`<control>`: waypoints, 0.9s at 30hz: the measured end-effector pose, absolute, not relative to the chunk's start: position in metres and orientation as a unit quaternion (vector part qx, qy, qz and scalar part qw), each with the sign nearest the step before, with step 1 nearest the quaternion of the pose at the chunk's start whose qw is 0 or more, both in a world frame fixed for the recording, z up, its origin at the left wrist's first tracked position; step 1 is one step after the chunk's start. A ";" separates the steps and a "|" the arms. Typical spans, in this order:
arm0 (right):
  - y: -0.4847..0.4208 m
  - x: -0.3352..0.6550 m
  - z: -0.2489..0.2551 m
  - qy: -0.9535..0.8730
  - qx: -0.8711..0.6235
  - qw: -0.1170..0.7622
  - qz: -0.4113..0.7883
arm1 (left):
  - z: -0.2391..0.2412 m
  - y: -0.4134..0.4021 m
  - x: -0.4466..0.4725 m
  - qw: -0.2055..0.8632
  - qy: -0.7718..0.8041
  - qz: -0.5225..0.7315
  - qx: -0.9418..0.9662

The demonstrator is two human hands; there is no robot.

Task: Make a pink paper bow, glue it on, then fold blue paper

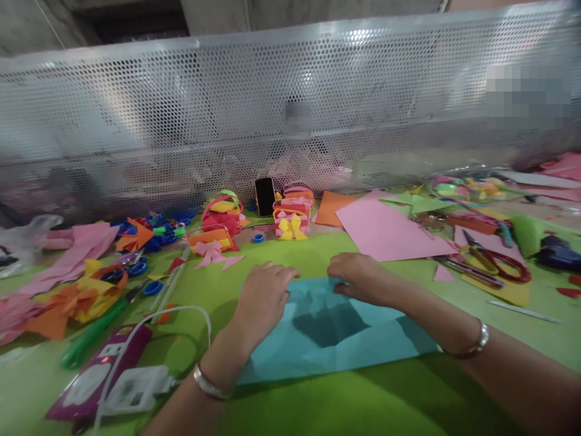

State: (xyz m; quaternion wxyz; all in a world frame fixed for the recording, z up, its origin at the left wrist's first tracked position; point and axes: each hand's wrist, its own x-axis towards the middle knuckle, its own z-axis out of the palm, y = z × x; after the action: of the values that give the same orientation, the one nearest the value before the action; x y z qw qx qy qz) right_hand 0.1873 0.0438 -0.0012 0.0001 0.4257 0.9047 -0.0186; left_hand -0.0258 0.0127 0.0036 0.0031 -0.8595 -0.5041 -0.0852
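**Blue sheet mid-fold, desk is a paper explosion**

Closest to the camera, bottom left, there's a purple power bank (93, 378) with a white cable and adapter (136, 390) plugged in, lying on the green table cover (345, 406). Just past that is the blue paper sheet (331, 333), flat on the cover in the middle. Both hands are pressing down on its far edge: left hand (263, 297) with fingers curled onto the left corner, right hand (361, 275) flat on the top edge, neither one actually gripping anything, just pinning the paper. I'd say the folding is barely started: a few soft creases show, but the sheet is mostly spread open.

Further out, red-handled scissors (502, 261) sit on the right, a big pink sheet (390, 233) just beyond the hands, paper scraps piled on the left. Then finished little paper baskets (293, 215) with bows and a phone (264, 196) propped against the perforated metal screen (290, 109). Nothing blocks the blue sheet.
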 end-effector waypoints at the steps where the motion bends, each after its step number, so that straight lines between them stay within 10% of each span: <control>1: 0.045 0.187 -0.003 0.903 0.430 -0.001 -0.011 | 0.004 0.013 -0.026 0.009 -0.504 -0.080 -0.860; 27: 0.044 0.195 -0.011 0.930 0.342 0.062 0.117 | -0.007 0.004 -0.021 -0.133 -0.526 -0.044 -0.839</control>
State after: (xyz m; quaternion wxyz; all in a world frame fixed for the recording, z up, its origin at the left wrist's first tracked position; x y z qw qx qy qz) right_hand 0.1952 0.0436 -0.0107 0.0622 0.3420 0.9303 0.1167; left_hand -0.0205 0.0036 -0.0071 -0.1332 -0.8390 -0.5257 -0.0439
